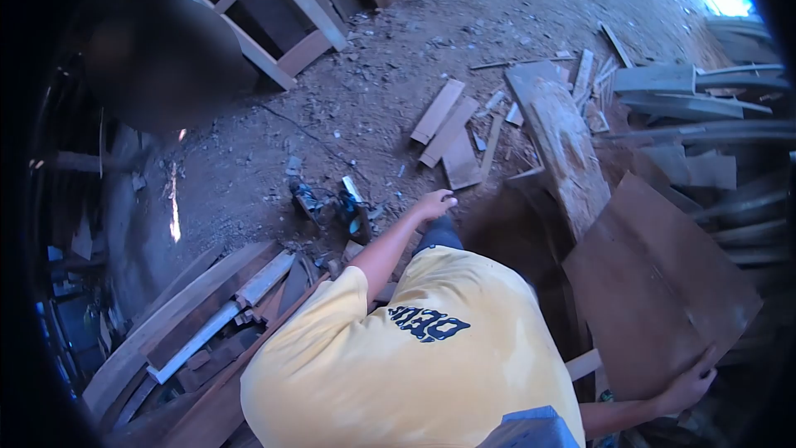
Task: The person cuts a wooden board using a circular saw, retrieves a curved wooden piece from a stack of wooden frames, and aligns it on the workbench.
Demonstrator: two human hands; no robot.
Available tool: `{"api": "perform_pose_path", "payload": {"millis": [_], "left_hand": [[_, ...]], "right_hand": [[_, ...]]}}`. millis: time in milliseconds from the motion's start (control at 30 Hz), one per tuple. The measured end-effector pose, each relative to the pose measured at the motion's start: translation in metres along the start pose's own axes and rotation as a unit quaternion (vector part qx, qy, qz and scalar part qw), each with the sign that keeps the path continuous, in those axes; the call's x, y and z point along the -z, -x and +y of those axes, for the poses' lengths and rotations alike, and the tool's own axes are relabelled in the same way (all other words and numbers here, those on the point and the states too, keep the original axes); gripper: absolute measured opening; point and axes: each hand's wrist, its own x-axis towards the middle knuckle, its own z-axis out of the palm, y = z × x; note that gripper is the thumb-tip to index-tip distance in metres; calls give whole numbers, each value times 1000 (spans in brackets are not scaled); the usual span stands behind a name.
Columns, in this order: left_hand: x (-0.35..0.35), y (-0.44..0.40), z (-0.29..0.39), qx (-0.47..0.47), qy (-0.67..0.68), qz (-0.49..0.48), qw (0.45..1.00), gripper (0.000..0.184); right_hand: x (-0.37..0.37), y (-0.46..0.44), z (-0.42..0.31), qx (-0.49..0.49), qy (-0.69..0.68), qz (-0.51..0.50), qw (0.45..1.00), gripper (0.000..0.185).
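Observation:
My right hand [695,383] grips the lower edge of a large brown sheet panel [655,282], which is tilted up at my right side. A faint crease or line runs across its face. My left hand [435,203] is over my dark-trousered knee, fingers loosely curled and apart, with nothing visible in them. On the dirt floor just left of it lie a dark power tool [352,214] with blue-green parts and a second dark tool [305,199]. Beyond the hand lie several short brown boards [450,131].
A long rough plank [564,141] lies ahead to the right. Stacked timber [705,91] lines the right side, and offcuts [207,340] are piled at lower left. Wooden frames [249,8] lean at the upper left. A cable [303,124] crosses the dirt floor.

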Motion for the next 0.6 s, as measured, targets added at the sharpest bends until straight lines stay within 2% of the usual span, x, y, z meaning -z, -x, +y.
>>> {"api": "perform_pose_path", "payload": {"millis": [133,200,233,300,333,400,533,600], "left_hand": [[104,31,-78,92,58,145,983,59],[133,39,-130,93,123,245,957,56],[143,47,-153,96,132,263,951,56],[151,63,-188,116,176,388,897,52],[156,74,-188,117,181,400,891,52],[156,97,-189,228,153,389,879,47],[134,99,-218,244,196,357,880,44],[137,93,-226,242,196,295,903,48]], "right_hand": [[-2,9,-111,55,61,20,996,90],[-8,14,-163,69,125,28,989,92],[-11,21,-190,85,112,28,990,92],[-18,38,-237,107,165,59,979,94],[-24,41,-256,117,154,60,979,94],[-37,44,-287,163,198,108,961,84],[-40,53,-334,197,218,154,943,79],[-39,57,-350,203,222,160,940,77]]}}
